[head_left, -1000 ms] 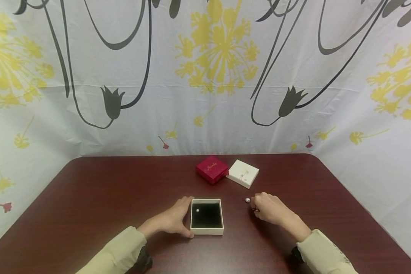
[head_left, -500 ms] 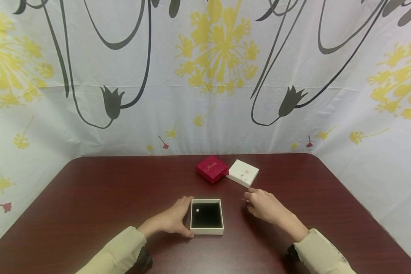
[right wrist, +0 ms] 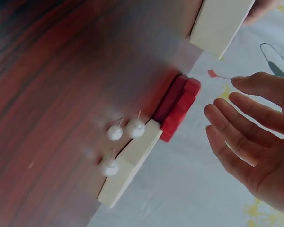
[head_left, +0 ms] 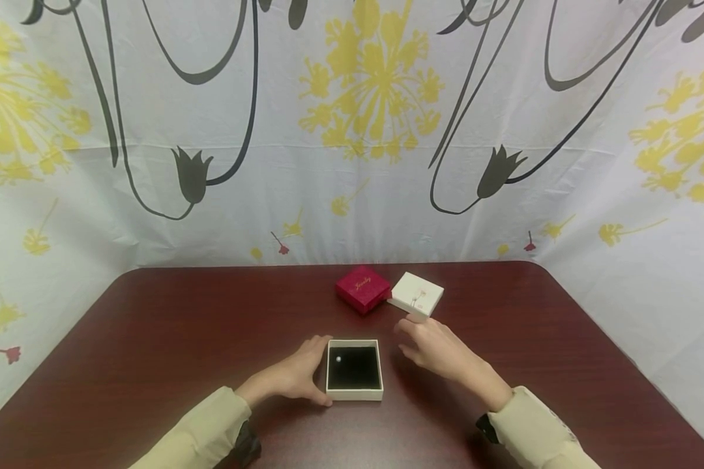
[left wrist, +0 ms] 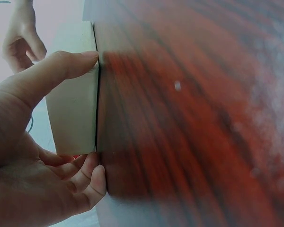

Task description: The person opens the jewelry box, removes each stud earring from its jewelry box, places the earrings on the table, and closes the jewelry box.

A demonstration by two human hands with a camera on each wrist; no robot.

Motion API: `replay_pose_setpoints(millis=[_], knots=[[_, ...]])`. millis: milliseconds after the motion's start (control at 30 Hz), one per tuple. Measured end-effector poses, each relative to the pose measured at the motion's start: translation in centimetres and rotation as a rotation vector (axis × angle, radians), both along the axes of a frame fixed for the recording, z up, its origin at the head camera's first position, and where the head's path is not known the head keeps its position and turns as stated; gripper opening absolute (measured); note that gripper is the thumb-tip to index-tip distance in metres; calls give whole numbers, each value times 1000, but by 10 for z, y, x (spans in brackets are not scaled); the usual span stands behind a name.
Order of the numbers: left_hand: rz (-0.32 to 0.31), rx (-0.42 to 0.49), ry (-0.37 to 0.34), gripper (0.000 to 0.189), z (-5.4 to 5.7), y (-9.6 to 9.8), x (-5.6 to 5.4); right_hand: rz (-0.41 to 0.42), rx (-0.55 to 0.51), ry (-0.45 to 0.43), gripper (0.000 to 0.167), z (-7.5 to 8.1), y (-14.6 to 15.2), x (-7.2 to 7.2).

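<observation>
In the head view my left hand (head_left: 293, 374) holds the left side of a white jewelry box (head_left: 354, 395), thumb at the near edge and fingers at the far one. A small pearl (head_left: 338, 359) sits on the box's black lining (head_left: 358, 371). My right hand (head_left: 440, 345) hovers to the right of the box. The right wrist view shows its fingers (right wrist: 236, 137) loosely bent, thumb apart, with nothing between them. Beyond them on the table lie three pearl earrings (right wrist: 136, 128) with thin pins; the head view does not show them, as the right hand covers that area.
At the back of the table (head_left: 223, 312), a red box (head_left: 362, 288) with gold lettering touches the corner of a white lid (head_left: 416, 295) with a printed flower. A patterned curtain (head_left: 352, 221) hangs behind the table.
My right hand has moved left and slightly away from me, towards the box, passing over the spot where a pearl earring showed earlier. The left hand and the box have stayed put.
</observation>
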State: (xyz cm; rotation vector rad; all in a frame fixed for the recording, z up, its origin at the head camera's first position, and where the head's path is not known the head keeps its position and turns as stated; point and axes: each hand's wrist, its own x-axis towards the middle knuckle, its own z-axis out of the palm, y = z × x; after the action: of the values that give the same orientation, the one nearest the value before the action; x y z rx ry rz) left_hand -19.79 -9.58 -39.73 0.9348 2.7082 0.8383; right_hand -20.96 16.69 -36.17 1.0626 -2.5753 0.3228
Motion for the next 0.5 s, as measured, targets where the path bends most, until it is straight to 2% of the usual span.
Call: replay_pose_setpoints(millis=[233,500], knots=[[-4,-3,9,96,0,0,0,60,-27,3,19,3,-11,-2],[-6,5,10,95,-1,0,-1,63,-48,-3,20,4,-23,-1]])
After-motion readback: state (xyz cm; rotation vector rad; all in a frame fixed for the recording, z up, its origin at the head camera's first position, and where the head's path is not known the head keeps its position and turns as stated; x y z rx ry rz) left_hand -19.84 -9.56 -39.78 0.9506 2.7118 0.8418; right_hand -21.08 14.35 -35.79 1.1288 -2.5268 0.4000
